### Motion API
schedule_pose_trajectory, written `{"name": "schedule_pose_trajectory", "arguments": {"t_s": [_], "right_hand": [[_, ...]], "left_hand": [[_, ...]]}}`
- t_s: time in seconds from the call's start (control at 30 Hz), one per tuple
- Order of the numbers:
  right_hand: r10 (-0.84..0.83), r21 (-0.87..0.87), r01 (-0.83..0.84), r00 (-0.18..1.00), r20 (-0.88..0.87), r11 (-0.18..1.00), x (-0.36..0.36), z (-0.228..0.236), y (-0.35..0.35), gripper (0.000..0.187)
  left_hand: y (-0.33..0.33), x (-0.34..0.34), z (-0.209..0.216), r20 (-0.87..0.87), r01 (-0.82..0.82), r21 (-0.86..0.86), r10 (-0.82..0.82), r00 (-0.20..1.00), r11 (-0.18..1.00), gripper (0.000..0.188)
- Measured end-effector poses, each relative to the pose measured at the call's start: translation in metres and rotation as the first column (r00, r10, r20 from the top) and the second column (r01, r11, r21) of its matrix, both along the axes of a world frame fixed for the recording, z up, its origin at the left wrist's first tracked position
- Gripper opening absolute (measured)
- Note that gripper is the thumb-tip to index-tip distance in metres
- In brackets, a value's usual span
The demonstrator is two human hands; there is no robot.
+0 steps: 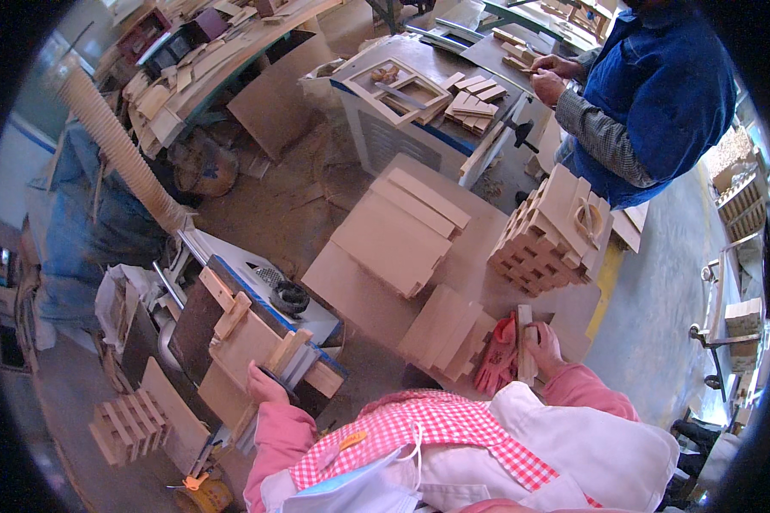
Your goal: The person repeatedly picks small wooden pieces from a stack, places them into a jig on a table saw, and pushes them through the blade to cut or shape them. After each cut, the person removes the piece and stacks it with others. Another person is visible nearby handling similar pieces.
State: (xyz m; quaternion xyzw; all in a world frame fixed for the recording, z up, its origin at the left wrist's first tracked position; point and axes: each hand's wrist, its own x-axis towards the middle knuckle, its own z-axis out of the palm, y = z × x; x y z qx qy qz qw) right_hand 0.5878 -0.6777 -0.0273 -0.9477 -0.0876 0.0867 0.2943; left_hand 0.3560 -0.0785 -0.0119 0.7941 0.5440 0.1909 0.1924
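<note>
My right hand [545,347] is closed on a narrow wooden strip [526,338] standing at the near right of the brown board table. A red work glove [497,357] lies just left of the strip, beside a stack of flat wooden pieces [443,329]. At lower left, my left hand [268,386] is curled at the near edge of a wooden jig [248,346] on a machine table; a dark curved part partly hides what its fingers hold. A pale wooden block [323,380] sticks out at the jig's right end.
Stacked boards [398,227] and notched wooden blocks [549,227] cover the brown table. A co-worker in blue [671,94] handles wood at the far right. A ribbed hose [120,145] rises behind the machine; a slotted wood stack [130,425] stands lower left.
</note>
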Motion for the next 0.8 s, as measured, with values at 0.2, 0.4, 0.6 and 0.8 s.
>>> {"name": "schedule_pose_trajectory", "arguments": {"t_s": [0.2,0.4,0.6,0.8], "right_hand": [[-0.012,-0.008,0.011,1.000,-0.029,1.000,-0.006,0.004,0.001,0.045],[-0.086,-0.016,0.087,0.996,0.030,0.996,-0.011,0.024,0.005,0.043],[-0.034,0.053,0.022,0.975,0.218,0.998,-0.025,0.041,0.030,0.030],[0.051,0.204,-0.063,0.997,0.061,0.977,-0.069,0.076,0.095,0.027]], "left_hand": [[-0.003,0.003,0.006,-0.032,0.049,0.082,-0.047,0.998,0.995,0.045],[-0.014,0.013,0.019,0.075,-0.007,0.057,0.003,0.997,0.998,0.042],[-0.004,0.001,0.007,0.109,0.090,0.058,-0.096,0.989,0.994,0.039],[0.015,-0.018,0.001,0.474,0.186,-0.211,-0.066,0.878,0.960,0.038]]}}
